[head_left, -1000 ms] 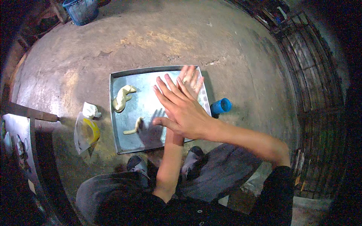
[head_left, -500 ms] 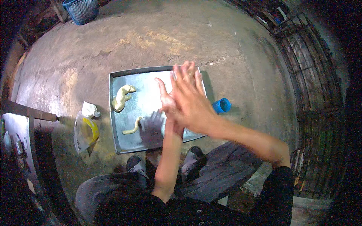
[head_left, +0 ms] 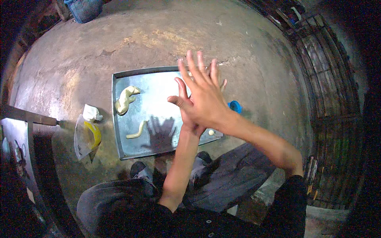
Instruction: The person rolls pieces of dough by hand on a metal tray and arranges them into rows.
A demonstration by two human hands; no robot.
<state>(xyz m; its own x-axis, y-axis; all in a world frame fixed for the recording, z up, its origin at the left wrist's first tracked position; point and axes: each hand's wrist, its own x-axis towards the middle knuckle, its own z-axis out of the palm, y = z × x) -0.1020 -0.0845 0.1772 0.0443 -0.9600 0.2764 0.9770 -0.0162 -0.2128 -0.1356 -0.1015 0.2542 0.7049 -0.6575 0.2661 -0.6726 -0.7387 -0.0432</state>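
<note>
My right hand (head_left: 208, 95) lies across the palm of my left hand (head_left: 185, 118), its fingers stretched and spread. The left hand is turned up beneath it, thumb out, with most of its palm hidden; I cannot see whether anything is between the palms. Both are held above a shallow metal tray (head_left: 149, 154). On the tray's left side rests a thick, twisted piece of pale dough (head_left: 126, 100). Closer to me is a thin bent dough strip (head_left: 137, 131), beside the shadow of my hands. A small pale dough ball (head_left: 211, 132) sits near the tray's near right corner.
A blue cup (head_left: 235, 106) stands on the floor right of the tray. To the left lie a clear plastic bag with something yellow (head_left: 89, 137) and a white bundle (head_left: 91, 112). A wooden-legged table (head_left: 33, 116) borders the left; a blue basket (head_left: 85, 10) is far left.
The right hand has slid forward over the left, and its fingers are spread wider. The small dough ball at the tray's near right has come into sight. The view has shifted slightly.
</note>
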